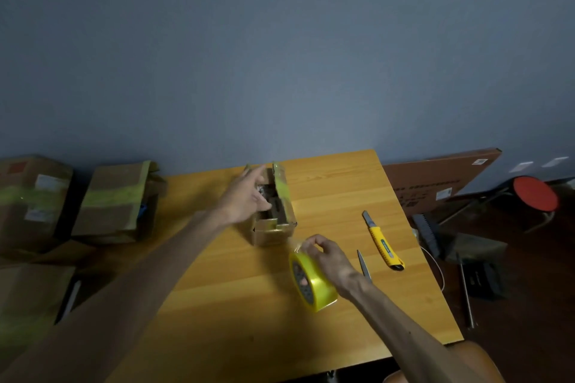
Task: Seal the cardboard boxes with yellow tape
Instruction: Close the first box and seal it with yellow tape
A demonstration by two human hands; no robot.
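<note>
Small open brown cardboard box (271, 236), yellow-taped, near far edge of wooden table (217, 305). Left hand (245, 199) over its opening, fingers apart and relaxed. Right hand (326, 258) grips yellow tape roll (320, 286) just beside box, fingertips pinching loose end.

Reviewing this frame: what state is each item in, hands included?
small box: open, flaps up.
tape roll: held upright, loose end apparently pinched up.
left hand: open, at the small box's opening.
right hand: holding the tape roll.
utility knife: lying flat, untouched.
scissors: closed, partly hidden by the right wrist.
left-side box: banded with yellow tape.
</note>
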